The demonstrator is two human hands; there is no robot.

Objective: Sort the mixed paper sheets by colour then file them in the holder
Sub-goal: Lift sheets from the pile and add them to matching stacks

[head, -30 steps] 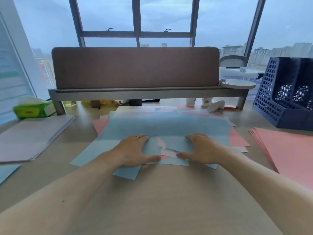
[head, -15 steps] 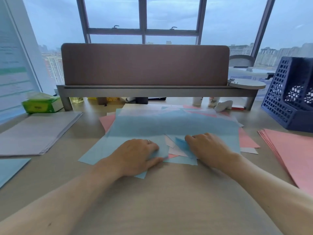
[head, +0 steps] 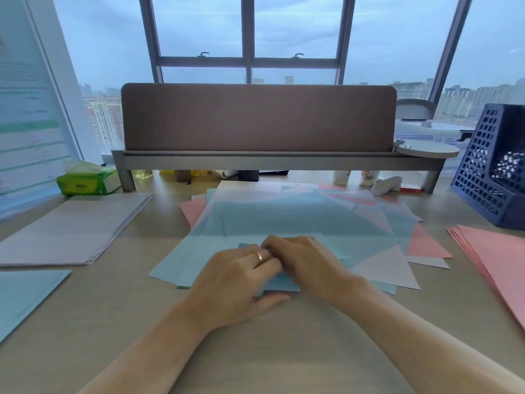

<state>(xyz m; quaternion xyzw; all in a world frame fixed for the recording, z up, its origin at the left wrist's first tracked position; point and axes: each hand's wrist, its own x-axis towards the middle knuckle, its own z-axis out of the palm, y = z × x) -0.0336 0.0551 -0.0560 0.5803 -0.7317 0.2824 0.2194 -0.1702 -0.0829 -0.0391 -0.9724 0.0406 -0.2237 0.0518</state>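
Looking for words first, I am finding none I can read. The big board (head: 31, 109) on the left is showing lines of writing. The green tissue pack (head: 85, 182) near it is carrying a label. Both are too blurry.

Half a second ago the two hands were lying apart on the mixed pile, with a white bit and a pink bit showing between them. Now they are touching, and those bits are hiding under them.

I am counting from big to small. One desk (head: 255, 351) is holding everything. One mixed pile (head: 298, 220) of blue, pink and white sheets is lying in the middle, right in front of me. Three sorted piles are sitting around it: a pale pile (head: 74, 226) on the left, a blue pile (head: 25, 294) at the near left and a pink pile (head: 497, 257) on the right. One dark blue holder (head: 488, 172) is standing at the far right, behind the pink pile.

Two hands are working at the near edge of the mixed pile. The left hand (head: 235, 282) is pinching a blue sheet (head: 281, 284), fingers on top and thumb tucked at its near edge. The right hand (head: 304, 263) is bending its fingers down onto the paper, its tips against the left hand's fingers. I cannot tell if it is holding anything. One gold ring (head: 259, 256) is sitting on a left finger.
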